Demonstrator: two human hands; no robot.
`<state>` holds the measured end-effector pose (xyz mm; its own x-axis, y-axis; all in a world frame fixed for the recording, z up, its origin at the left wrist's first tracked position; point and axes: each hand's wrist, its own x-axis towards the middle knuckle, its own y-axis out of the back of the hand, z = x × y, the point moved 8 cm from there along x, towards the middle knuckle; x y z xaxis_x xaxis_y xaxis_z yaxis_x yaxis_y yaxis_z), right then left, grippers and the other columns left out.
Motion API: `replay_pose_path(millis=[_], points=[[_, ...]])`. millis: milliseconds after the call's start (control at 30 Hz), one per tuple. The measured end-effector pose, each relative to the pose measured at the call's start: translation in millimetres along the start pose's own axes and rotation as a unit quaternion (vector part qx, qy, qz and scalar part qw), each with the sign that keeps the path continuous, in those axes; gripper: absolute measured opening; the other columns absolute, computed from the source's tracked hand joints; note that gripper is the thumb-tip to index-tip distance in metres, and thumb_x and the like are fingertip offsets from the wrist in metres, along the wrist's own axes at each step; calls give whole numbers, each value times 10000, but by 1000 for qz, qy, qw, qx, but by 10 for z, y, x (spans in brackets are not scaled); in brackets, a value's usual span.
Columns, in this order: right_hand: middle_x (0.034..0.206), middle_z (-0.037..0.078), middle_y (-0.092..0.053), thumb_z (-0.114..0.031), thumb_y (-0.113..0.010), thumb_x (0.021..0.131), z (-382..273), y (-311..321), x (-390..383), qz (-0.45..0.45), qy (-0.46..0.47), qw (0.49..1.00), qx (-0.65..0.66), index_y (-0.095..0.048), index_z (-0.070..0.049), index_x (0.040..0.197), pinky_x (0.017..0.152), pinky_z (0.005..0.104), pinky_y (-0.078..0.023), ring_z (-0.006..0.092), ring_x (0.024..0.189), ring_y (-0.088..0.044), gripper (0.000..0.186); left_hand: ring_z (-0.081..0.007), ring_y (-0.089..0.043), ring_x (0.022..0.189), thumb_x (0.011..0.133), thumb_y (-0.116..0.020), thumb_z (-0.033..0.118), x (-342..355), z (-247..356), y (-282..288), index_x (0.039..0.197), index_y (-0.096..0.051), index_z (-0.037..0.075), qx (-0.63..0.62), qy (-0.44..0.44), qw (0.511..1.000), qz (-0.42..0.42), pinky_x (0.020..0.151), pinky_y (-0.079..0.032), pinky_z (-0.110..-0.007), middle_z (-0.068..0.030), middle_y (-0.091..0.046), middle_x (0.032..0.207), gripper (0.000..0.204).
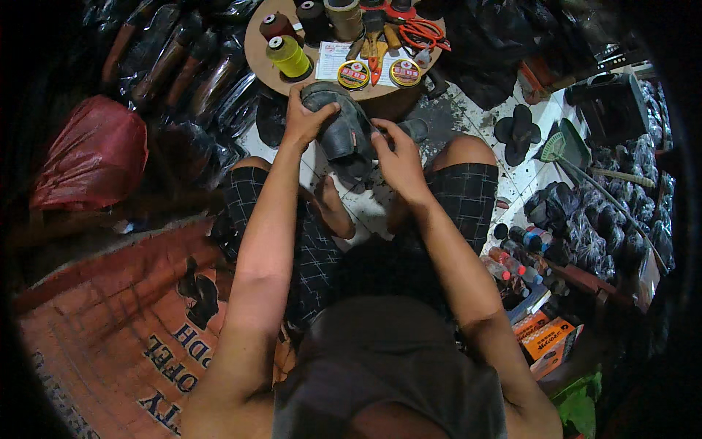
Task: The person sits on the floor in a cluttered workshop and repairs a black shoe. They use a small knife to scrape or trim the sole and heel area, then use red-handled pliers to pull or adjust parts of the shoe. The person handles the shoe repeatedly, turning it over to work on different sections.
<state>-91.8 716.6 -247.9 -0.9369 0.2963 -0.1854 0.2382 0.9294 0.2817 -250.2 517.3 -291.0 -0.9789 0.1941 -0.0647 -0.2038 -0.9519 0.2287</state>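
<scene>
Between my knees I hold up a dark grey shoe [344, 135], just in front of a round table. My left hand [301, 124] grips its left side, with the thumb lying over the top. On the shoe's right edge my right hand [398, 157] closes in a pinch of thumb and forefinger. Whether anything thin lies between those fingertips is too small to tell. The shoe's far side and part of my left fingers are hidden.
The round table [263, 69] bears a yellow thread spool [289, 58], darker spools, brushes [373, 36] and two round tins [353, 74]. Wrapped goods crowd the left. A long-handled green dustpan [574, 146], bottles [512, 263] and an orange box [552, 344] stand at the right.
</scene>
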Motion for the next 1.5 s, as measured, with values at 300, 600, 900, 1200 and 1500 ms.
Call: replay_pose_path(millis=[300,600,900,1200,1500], points=[[1130,252,-782,-279,-666,1027,24,-212,355,4,-8,1000,-2,-731,-71,1343,950,455,-574,411,1083,-761,384,-294,-664,1232,803,-952,241,148,-5,-27,1508,-509,-18,34,-51,998,1,1099,-519,-401,-192,-657,1343,871],[1174,259,-782,-257,-690,1032,-73,-144,517,-14,20,998,-61,-756,-28,1314,1012,410,-557,364,1131,-770,369,-301,-660,1240,623,-1056,352,211,52,-40,1516,-457,-8,95,-50,994,-31,1098,-523,-415,-209,-650,1367,1134],[1116,304,-750,-314,-670,1006,-280,-109,796,-33,72,985,-155,-790,-82,1282,992,508,-576,490,1087,-724,380,-288,-689,1186,565,-1090,378,377,8,-33,1430,-492,-37,117,-26,993,-21,1045,-556,-408,-202,-689,1286,1131],[1081,275,-779,-303,-684,1017,-1,-213,802,-63,-116,990,43,-797,-71,1263,970,511,-585,484,1041,-746,356,-275,-700,1146,565,-1086,325,366,-26,-44,1409,-506,-32,98,-39,994,-23,1013,-570,-405,-189,-706,1239,1085],[1109,301,-761,-307,-655,997,-319,-147,844,-29,78,982,-171,-787,-88,1298,995,528,-573,486,1076,-730,394,-262,-696,1132,570,-1086,272,377,-1,-62,1403,-505,-7,90,-31,995,-26,1010,-572,-398,-171,-695,1243,1053]])
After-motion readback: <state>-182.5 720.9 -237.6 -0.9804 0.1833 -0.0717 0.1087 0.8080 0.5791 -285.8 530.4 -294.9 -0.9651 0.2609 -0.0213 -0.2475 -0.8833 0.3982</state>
